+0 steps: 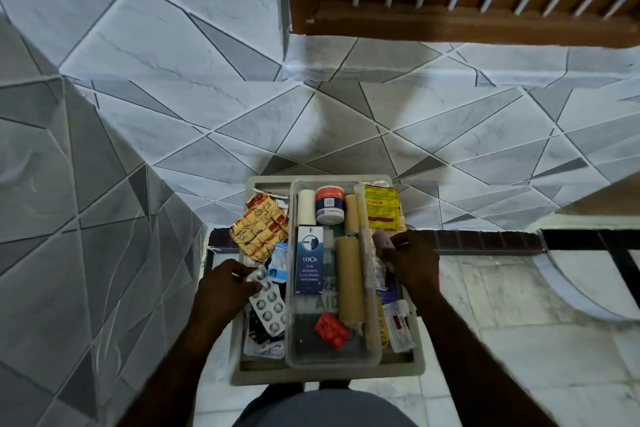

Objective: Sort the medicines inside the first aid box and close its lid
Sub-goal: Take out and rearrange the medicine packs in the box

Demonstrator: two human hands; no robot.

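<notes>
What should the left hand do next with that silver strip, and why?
Probably lay it down on the left pile. The left hand pinches a small silver strip just above a larger silver blister sheet in the box, where foil packs already lie. The clear tray holds rolls, and the right hand is gripping a mauve item.

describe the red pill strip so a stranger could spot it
Find the grey plastic first aid box, then the clear plastic tray inside it. At the tray's near end, left of the tan bandage roll, lies the red blister pack: the only all-red item.
</notes>
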